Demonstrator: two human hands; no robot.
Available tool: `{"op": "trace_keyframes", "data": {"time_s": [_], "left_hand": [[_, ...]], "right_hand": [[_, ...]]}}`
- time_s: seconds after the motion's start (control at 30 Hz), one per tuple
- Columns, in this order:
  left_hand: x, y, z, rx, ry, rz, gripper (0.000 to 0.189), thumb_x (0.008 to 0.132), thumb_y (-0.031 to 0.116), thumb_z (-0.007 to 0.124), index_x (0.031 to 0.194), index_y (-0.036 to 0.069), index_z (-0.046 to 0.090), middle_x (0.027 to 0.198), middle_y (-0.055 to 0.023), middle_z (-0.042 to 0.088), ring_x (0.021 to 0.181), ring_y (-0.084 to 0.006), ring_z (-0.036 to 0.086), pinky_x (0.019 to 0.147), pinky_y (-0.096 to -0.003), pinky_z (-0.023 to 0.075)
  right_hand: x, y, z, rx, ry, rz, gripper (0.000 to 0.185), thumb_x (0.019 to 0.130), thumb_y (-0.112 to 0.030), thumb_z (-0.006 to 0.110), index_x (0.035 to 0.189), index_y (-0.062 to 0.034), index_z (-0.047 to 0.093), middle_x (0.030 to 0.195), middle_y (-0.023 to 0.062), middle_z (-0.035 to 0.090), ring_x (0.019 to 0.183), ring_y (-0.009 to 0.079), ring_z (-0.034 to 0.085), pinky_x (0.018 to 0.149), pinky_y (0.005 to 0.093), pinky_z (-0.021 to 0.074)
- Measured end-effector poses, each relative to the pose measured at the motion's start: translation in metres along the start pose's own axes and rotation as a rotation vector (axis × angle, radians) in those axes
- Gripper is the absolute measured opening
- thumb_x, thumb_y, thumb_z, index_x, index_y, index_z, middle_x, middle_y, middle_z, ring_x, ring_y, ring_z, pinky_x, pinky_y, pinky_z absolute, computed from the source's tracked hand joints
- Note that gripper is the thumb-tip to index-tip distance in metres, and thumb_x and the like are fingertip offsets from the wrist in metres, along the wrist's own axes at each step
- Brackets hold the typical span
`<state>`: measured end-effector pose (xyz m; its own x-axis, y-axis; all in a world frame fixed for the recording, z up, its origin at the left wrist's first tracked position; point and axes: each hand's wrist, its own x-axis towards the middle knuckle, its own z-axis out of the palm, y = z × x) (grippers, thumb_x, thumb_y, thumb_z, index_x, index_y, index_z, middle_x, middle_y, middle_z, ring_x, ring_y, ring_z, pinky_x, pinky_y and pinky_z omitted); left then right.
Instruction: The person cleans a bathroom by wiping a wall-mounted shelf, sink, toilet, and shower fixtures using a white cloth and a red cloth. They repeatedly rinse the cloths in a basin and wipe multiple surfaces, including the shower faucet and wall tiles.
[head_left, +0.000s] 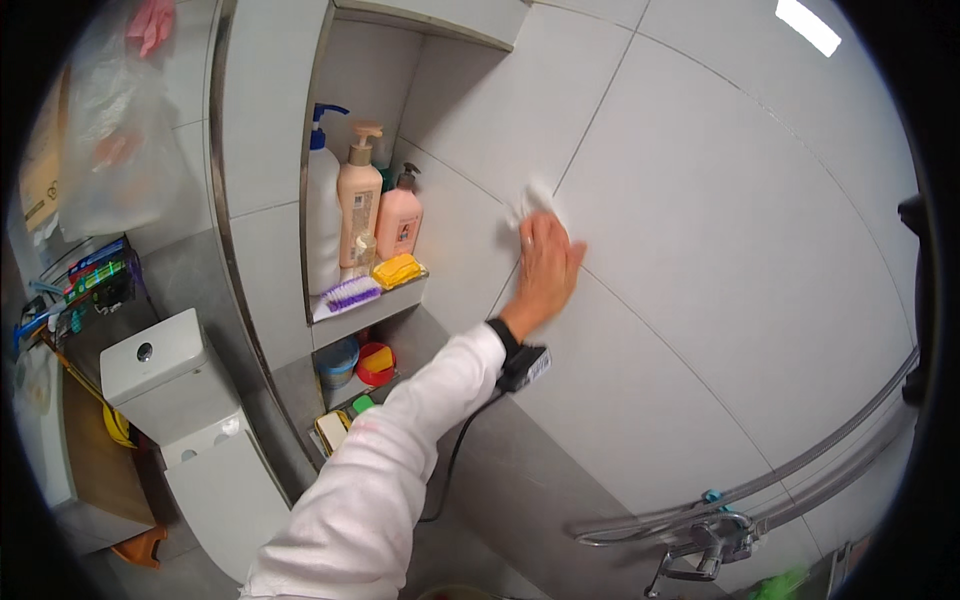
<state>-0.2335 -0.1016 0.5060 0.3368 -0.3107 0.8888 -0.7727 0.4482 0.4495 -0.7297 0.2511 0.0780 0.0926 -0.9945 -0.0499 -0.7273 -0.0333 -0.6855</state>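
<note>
Before me is a bathroom wall of pale tiles (720, 225). My left hand (547, 274), in a white sleeve with a black band at the wrist, presses a white cloth or wipe (537, 198) to the wall where the tile joints meet. The cloth is blurred and partly hidden under my fingers. The thumb stands out to the right. Just below the wrist a small black device (523, 370) with a cable hangs near the wall, partly behind the sleeve. My right hand is out of view.
Left of the hand, a wall niche holds pump bottles (360, 199), a purple brush (351, 294) and a yellow item (398, 270). A toilet (225, 495) stands lower left. A shower mixer (709, 547) and metal hose (840, 442) are at lower right.
</note>
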Motion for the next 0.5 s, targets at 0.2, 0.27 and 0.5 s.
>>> {"op": "trace_keyframes", "data": {"time_s": [0.2,0.27,0.5], "left_hand": [[0.062,-0.079,-0.004,0.05,0.365,-0.186,0.053,0.086,0.021,0.049,0.126,-0.006,0.027,0.136,-0.0226,0.022,0.128,-0.0371,0.016,0.107,-0.0444,0.0135],[0.049,-0.091,-0.008,0.043,0.269,-0.318,0.064,0.088,0.024,0.045,0.135,-0.006,0.014,0.143,-0.0239,0.01,0.132,-0.0391,0.01,0.108,-0.0445,0.0101],[0.047,-0.015,0.0,0.054,0.012,0.154,0.071,0.088,0.027,0.045,0.138,-0.003,0.005,0.145,-0.0241,0.0,0.134,-0.0407,0.0,0.108,-0.0478,0.004]], "right_hand": [[0.0,0.047,0.035,-0.196,-0.123,0.044,0.036,0.088,-0.037,0.041,0.092,-0.0029,0.05,0.083,0.0284,0.054,0.074,0.039,0.053,0.067,0.0507,0.0383],[0.0,0.064,0.051,-0.345,-0.098,0.014,0.042,0.09,-0.04,0.036,0.091,-0.0009,0.052,0.085,0.0264,0.055,0.076,0.0409,0.052,0.068,0.0497,0.0395],[0.038,0.043,0.047,-0.276,-0.112,-0.013,0.034,0.089,-0.029,0.036,0.096,0.0002,0.052,0.09,0.0269,0.055,0.084,0.0453,0.05,0.071,0.047,0.0417]]}}
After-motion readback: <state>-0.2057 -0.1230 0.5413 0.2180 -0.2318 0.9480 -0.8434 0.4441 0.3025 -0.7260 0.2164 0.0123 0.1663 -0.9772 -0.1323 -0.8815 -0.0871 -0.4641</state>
